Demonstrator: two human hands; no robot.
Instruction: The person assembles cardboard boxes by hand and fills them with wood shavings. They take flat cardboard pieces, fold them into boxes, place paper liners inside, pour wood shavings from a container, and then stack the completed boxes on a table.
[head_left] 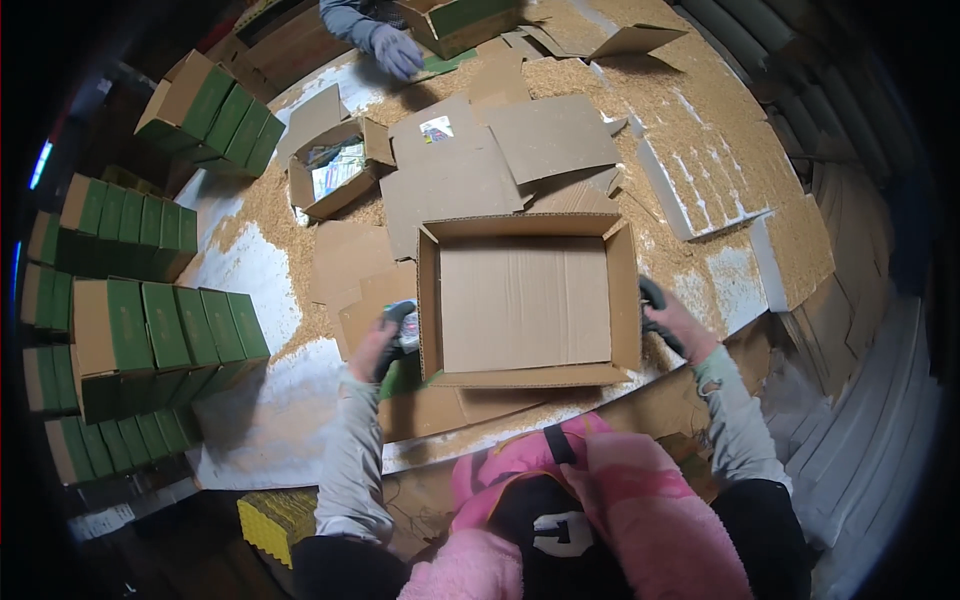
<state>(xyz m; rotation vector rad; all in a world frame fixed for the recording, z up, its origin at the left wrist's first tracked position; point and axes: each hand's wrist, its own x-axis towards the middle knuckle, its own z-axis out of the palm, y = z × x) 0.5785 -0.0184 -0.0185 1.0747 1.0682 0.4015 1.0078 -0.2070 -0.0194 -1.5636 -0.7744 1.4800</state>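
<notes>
An open-topped cardboard box (525,305) with a bare brown bottom sits in front of me at the table's near side. Beside its left wall is my left hand (392,340), in a dark glove, its fingers curled round a small clear-and-white plastic packet (409,326) that lies against the box. My right hand (670,318), also gloved with bare skin showing at the wrist, has its fingers bent against the box's right wall. Part of the grip on that side is hidden.
Flattened cardboard (440,185) lies beyond the box. A smaller carton (340,170) holds printed packets. Green-and-brown boxes (165,325) are stacked at left. White-sided blocks topped with crumbs (700,180) stand at right. Across the table, a co-worker's gloved hand (397,52) is near another green box.
</notes>
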